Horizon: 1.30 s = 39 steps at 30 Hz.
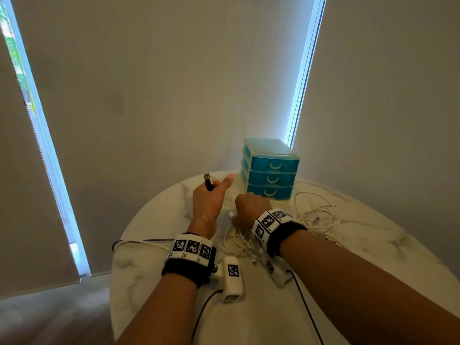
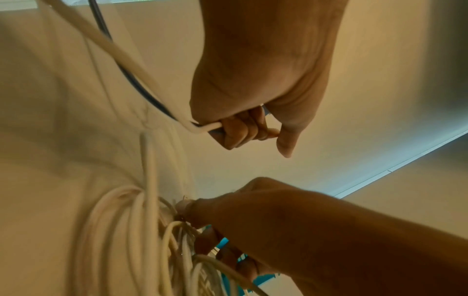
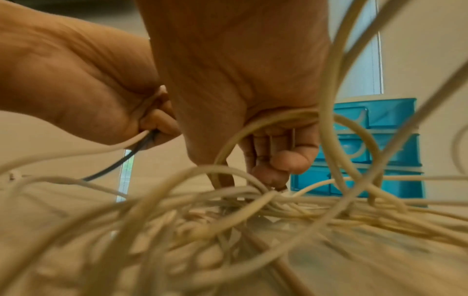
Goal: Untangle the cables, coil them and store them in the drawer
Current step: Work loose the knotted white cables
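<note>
Both hands grip cables: left hand [image 1: 208,198] raised, right hand [image 1: 250,207] in tangle [image 1: 316,215].

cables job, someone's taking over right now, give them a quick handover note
Left hand: raised above the table, fingers curled round a black cable with its plug sticking up, and a white cable too.
Right hand: down in the white cable tangle, fingers gripping strands.
Drawer unit: teal, at the back of the table, all three drawers closed.
Done: one black cable partly pulled out of the pile.
Left: separate the remaining cables, coil each, open a drawer and store them.
</note>
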Each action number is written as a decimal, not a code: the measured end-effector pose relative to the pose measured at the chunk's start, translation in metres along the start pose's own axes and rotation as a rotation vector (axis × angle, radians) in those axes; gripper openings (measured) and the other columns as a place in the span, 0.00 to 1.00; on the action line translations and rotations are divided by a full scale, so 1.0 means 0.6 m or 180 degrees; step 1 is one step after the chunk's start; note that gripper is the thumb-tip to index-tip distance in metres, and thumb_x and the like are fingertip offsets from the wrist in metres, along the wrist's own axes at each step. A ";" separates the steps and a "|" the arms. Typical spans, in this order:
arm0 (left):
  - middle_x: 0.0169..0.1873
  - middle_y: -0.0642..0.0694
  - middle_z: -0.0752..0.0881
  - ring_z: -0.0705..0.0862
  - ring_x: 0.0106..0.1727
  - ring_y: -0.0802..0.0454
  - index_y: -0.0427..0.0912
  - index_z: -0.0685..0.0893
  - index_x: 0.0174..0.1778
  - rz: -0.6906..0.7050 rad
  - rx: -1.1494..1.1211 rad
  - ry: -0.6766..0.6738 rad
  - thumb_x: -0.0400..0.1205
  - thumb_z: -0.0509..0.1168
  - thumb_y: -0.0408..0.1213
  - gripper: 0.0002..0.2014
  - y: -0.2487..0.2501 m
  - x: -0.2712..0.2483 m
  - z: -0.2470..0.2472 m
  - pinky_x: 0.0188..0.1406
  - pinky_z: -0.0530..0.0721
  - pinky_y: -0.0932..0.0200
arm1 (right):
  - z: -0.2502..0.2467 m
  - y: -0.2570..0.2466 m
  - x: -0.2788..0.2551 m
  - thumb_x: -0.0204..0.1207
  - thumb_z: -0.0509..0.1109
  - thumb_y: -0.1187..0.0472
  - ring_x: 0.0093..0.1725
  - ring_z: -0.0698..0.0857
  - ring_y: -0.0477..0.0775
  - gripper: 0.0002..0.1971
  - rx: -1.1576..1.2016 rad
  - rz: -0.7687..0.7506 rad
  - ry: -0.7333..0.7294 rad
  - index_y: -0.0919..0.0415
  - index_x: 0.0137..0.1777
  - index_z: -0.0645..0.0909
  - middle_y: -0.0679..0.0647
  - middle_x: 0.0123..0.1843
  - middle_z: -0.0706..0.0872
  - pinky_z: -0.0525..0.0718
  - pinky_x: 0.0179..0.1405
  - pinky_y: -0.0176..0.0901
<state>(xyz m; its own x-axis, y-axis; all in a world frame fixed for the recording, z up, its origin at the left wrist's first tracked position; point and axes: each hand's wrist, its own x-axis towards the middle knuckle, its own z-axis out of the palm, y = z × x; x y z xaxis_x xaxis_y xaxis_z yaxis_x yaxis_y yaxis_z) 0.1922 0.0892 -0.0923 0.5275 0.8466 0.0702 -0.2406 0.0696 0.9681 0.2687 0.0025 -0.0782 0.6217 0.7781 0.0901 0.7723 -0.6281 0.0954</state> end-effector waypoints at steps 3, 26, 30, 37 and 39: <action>0.18 0.62 0.76 0.72 0.30 0.55 0.45 0.85 0.41 -0.0011 -0.0004 0.0007 0.79 0.82 0.51 0.16 -0.002 0.001 0.001 0.32 0.71 0.58 | 0.006 0.010 0.010 0.82 0.78 0.47 0.58 0.89 0.63 0.19 0.0295 0.0205 -0.0056 0.59 0.65 0.83 0.57 0.57 0.86 0.88 0.56 0.53; 0.21 0.67 0.82 0.79 0.24 0.71 0.50 0.94 0.52 0.0594 0.0960 -0.0879 0.82 0.74 0.61 0.18 0.034 -0.069 0.041 0.35 0.74 0.62 | -0.032 0.205 -0.178 0.89 0.73 0.53 0.61 0.95 0.49 0.17 0.6265 0.0975 0.1941 0.63 0.71 0.86 0.53 0.59 0.97 0.86 0.47 0.42; 0.37 0.61 0.93 0.87 0.37 0.68 0.55 0.95 0.41 0.0773 0.1321 -0.1059 0.80 0.74 0.65 0.17 0.039 -0.065 0.037 0.45 0.83 0.57 | -0.025 0.227 -0.173 0.88 0.75 0.56 0.62 0.95 0.52 0.15 0.6504 0.0963 0.2024 0.63 0.70 0.86 0.57 0.60 0.96 0.89 0.48 0.40; 0.31 0.62 0.89 0.80 0.28 0.69 0.52 0.93 0.46 0.0969 0.1116 -0.0795 0.84 0.71 0.63 0.18 0.034 -0.070 0.049 0.37 0.77 0.59 | -0.026 0.200 -0.192 0.81 0.82 0.57 0.45 0.87 0.33 0.13 0.4181 0.0809 0.2254 0.49 0.61 0.85 0.40 0.56 0.89 0.83 0.38 0.25; 0.31 0.64 0.88 0.80 0.28 0.68 0.52 0.93 0.46 0.0985 0.1068 -0.0833 0.85 0.70 0.61 0.17 0.035 -0.076 0.053 0.35 0.76 0.62 | -0.036 0.169 -0.189 0.81 0.81 0.56 0.47 0.86 0.36 0.12 0.3802 0.0264 0.1962 0.45 0.62 0.86 0.36 0.57 0.89 0.83 0.39 0.25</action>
<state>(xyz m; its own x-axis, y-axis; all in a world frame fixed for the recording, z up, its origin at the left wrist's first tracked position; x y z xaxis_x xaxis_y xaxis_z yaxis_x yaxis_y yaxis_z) 0.1893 0.0353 -0.0674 0.6694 0.6376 0.3813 -0.1659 -0.3720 0.9133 0.2739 -0.1498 -0.0575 0.7559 0.4087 0.5114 0.5724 -0.0338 -0.8193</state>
